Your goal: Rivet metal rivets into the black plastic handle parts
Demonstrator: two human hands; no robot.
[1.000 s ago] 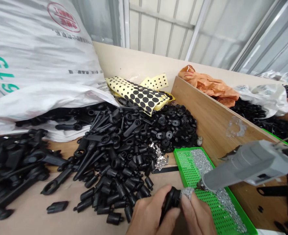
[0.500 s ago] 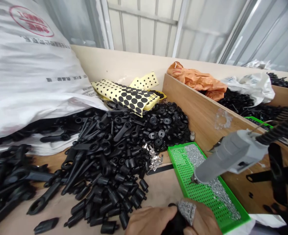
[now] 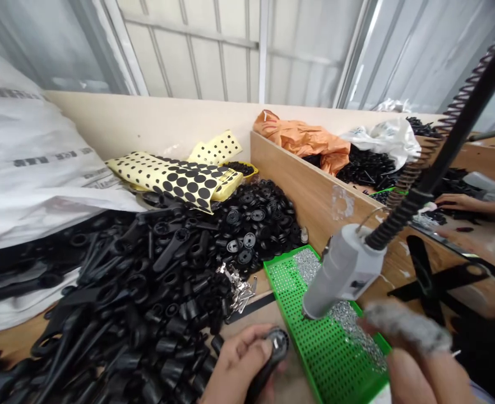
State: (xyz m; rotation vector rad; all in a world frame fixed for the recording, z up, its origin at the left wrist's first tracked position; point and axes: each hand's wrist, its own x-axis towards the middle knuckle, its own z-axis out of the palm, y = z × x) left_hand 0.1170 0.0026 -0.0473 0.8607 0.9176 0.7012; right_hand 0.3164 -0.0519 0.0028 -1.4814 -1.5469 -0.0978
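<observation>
Left hand [image 3: 236,365] grasps a black handle part [image 3: 268,359]; right hand [image 3: 415,359], blurred, grip unclear, near the green tray [image 3: 289,292]; sack [image 3: 32,174] lettering at left unreadable

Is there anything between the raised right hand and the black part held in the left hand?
Nothing visible blocks it. The right hand hangs over the green tray, apart from the black part in the left hand. The grey screwdriver hangs above, behind that gap.
</observation>
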